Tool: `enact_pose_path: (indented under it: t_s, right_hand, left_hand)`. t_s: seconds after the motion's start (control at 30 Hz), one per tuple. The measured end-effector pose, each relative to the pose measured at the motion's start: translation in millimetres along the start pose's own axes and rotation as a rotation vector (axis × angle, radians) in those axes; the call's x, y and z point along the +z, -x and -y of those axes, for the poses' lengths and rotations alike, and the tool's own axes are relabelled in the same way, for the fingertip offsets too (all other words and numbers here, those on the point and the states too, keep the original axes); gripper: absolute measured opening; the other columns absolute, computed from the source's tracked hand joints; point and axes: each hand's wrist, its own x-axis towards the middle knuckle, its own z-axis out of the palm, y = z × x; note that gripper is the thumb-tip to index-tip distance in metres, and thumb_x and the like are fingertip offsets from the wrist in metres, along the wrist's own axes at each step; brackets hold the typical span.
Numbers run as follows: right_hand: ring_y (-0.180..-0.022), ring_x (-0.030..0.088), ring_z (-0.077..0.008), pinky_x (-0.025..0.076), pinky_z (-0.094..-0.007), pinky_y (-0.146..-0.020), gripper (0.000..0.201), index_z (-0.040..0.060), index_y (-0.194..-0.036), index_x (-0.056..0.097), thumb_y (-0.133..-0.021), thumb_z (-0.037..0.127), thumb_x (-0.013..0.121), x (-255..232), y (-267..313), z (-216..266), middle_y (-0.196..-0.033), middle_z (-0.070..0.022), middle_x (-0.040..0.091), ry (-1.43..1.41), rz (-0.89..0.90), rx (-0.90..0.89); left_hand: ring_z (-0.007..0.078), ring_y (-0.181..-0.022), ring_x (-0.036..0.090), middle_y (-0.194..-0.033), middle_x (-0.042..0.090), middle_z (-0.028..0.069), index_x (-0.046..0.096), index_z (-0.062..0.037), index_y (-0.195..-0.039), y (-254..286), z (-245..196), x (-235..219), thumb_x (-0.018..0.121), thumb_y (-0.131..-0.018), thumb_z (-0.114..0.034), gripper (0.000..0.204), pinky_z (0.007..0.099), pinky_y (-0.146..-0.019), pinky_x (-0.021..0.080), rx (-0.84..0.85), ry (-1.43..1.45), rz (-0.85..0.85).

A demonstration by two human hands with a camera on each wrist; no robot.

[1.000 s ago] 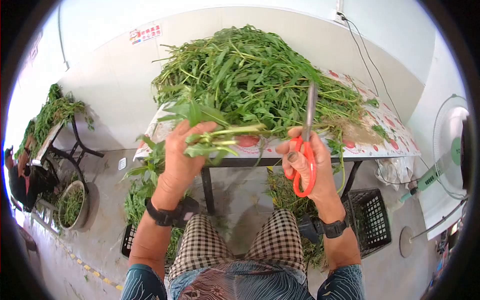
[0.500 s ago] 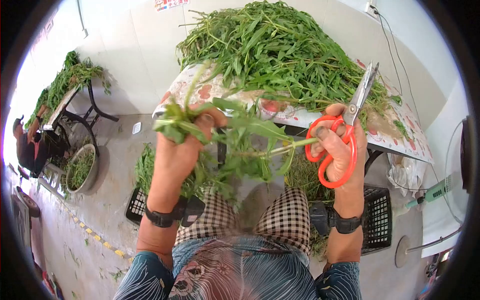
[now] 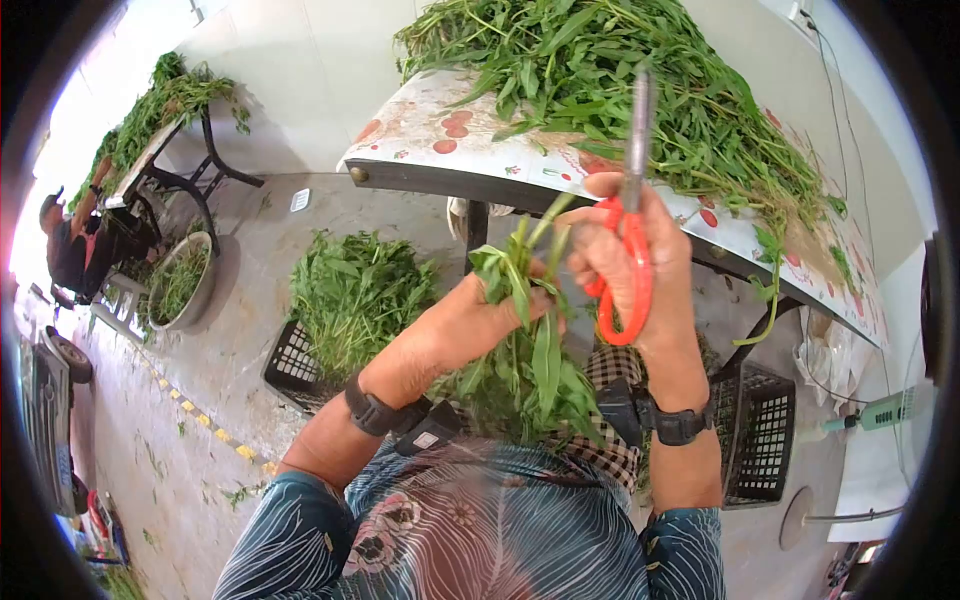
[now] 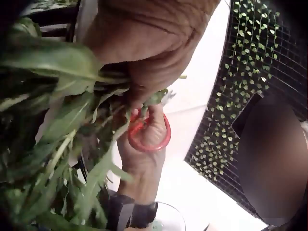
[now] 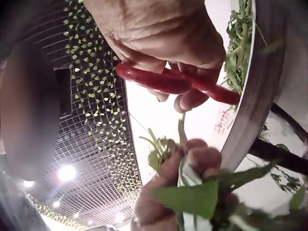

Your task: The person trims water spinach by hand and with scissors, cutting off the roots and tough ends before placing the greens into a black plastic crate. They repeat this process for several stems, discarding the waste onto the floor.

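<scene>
In the head view the left hand (image 3: 465, 325) grips a bunch of leafy green stems (image 3: 545, 370), cut ends up and leaves hanging toward the lap. Close by on the right, the right hand (image 3: 645, 265) holds red-handled scissors (image 3: 640, 255), fingers in the loops and blades pointing up. In the right wrist view a stem (image 5: 182, 129) rises from the bunch to the right hand's fingertips. The left wrist view shows leaves (image 4: 57, 62) beside the left hand (image 4: 149, 38), with a red scissor loop (image 4: 150, 144) beyond.
A large heap of greens (image 3: 600, 90) lies on the patterned table (image 3: 430, 140). Below are a crate (image 3: 290, 360) of greens at left and a black crate (image 3: 765, 430) at right. Far left, a person (image 3: 70, 240) sits near a round tub (image 3: 195, 290). A fan stands at right.
The left hand has moved right and down toward the lap, its bunch now hanging leaves-down. The scissor blades, apart half a second ago, now look together. The head view has shifted.
</scene>
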Motion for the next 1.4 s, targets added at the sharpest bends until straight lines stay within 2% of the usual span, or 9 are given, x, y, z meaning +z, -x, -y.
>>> enact_pose_path:
  t_s: [0.07, 0.13, 0.27, 0.47, 0.7, 0.93, 1.03, 1.23, 1.4]
  right_hand:
    - [-0.056, 0.055, -0.0082, 0.044, -0.0189, -0.047, 0.029, 0.0051, -0.11, 0.052, -0.084, 0.011, 0.061, -11.5, -5.0, -0.4, -0.082, -0.0099, 0.064, 0.062, -0.08, -0.021]
    - [-0.053, 0.056, -0.0129, 0.043, -0.0216, -0.044, 0.029, 0.0033, -0.107, 0.053, -0.083, 0.016, 0.063, -36.7, -12.7, -1.7, -0.076, -0.014, 0.063, -0.15, -0.055, 0.016]
    - [-0.054, 0.051, -0.0108, 0.041, -0.0223, -0.048, 0.027, 0.001, -0.107, 0.052, -0.087, 0.017, 0.057, -58.1, -18.8, 3.5, -0.072, -0.0104, 0.059, 0.205, -0.259, -0.129]
    - [-0.058, 0.046, -0.0076, 0.037, -0.0205, -0.052, 0.029, -0.0008, -0.109, 0.051, -0.09, 0.021, 0.053, -91.2, -34.2, -14.7, -0.07, -0.0059, 0.056, 0.24, -0.286, -0.168]
    - [-0.059, 0.042, -0.0074, 0.033, -0.0218, -0.054, 0.037, -0.0007, -0.118, 0.047, -0.095, 0.029, 0.044, -134.2, -46.6, -25.8, -0.07, -0.0002, 0.048, 0.194, -0.239, -0.078]
    - [-0.055, 0.036, -0.0042, 0.029, -0.0215, -0.051, 0.039, -0.001, -0.119, 0.048, -0.094, 0.029, 0.047, -133.1, -54.4, -11.3, -0.067, 0.004, 0.042, 0.255, -0.271, 0.067]
    - [-0.054, 0.035, -0.0045, 0.028, -0.0216, -0.051, 0.04, -0.0015, -0.119, 0.048, -0.094, 0.029, 0.047, -134.6, -54.0, -11.4, -0.066, 0.004, 0.041, 0.212, -0.295, 0.072]
    - [-0.056, 0.037, -0.0048, 0.028, -0.0206, -0.05, 0.039, -0.0009, -0.123, 0.045, -0.095, 0.026, 0.044, -137.3, -50.4, -13.3, -0.071, 0.0032, 0.045, 0.224, -0.313, 0.04]
    - [-0.056, 0.038, -0.0049, 0.03, -0.0204, -0.05, 0.038, -0.0015, -0.124, 0.043, -0.095, 0.024, 0.044, -145.5, -46.7, -12.2, -0.071, 0.0022, 0.046, 0.208, -0.262, 0.039]
  left_hand:
    - [0.0162, -0.088, 0.06, -0.096, 0.062, 0.0069, 0.055, -0.0014, -0.108, 1.9, 26.3, -21.7, 0.056, -0.088, -0.014, 0.024, 0.0296, -0.079, 0.049, 0.216, -0.027, -0.118]
    - [0.0192, -0.078, 0.061, -0.089, 0.061, 0.0067, 0.054, -0.005, -0.108, 14.0, 5.7, -31.5, 0.056, -0.089, -0.02, 0.024, 0.0319, -0.068, 0.052, -0.077, 0.41, -0.385]
    - [0.0191, -0.072, 0.06, -0.084, 0.06, 0.0058, 0.054, -0.0061, -0.107, 36.9, 33.6, -110.9, 0.058, -0.089, -0.027, 0.028, 0.0337, -0.06, 0.052, 0.134, 0.157, -0.633]
    - [0.0261, -0.086, 0.057, -0.096, 0.06, 0.012, 0.054, 0.0015, -0.103, 83.1, 65.5, -233.3, 0.044, -0.096, -0.032, 0.036, 0.0391, -0.078, 0.047, 0.347, 0.764, -1.221]
    - [0.0322, -0.093, 0.055, -0.101, 0.06, 0.0153, 0.053, 0.0002, -0.103, 134.8, 158.1, -263.8, 0.034, -0.098, -0.037, 0.042, 0.0518, -0.088, 0.042, -0.015, 1.009, -1.318]
    - [0.0313, -0.079, 0.055, -0.085, 0.06, 0.0111, 0.053, -0.0061, -0.086, 166.7, 189.8, -271.8, 0.036, -0.097, -0.04, 0.039, 0.0495, -0.078, 0.045, 0.072, 1.074, -1.234]
    - [0.0292, -0.071, 0.054, -0.078, 0.057, 0.0081, 0.054, -0.0073, -0.082, 157.4, 169.4, -255.2, 0.047, -0.093, -0.043, 0.038, 0.0484, -0.072, 0.047, -0.119, 1.028, -1.479]
    - [0.0232, -0.069, 0.056, -0.074, 0.057, 0.0058, 0.057, -0.0091, -0.084, 201.3, 216.3, -274.5, 0.059, -0.088, -0.036, 0.027, 0.0451, -0.064, 0.05, -0.087, 0.783, -1.596]
    - [0.0257, -0.082, 0.057, -0.09, 0.059, 0.0067, 0.056, -0.0094, -0.097, 222.6, 221.2, -270.1, 0.047, -0.094, -0.037, 0.029, 0.0472, -0.07, 0.05, -0.18, 0.726, -1.567]
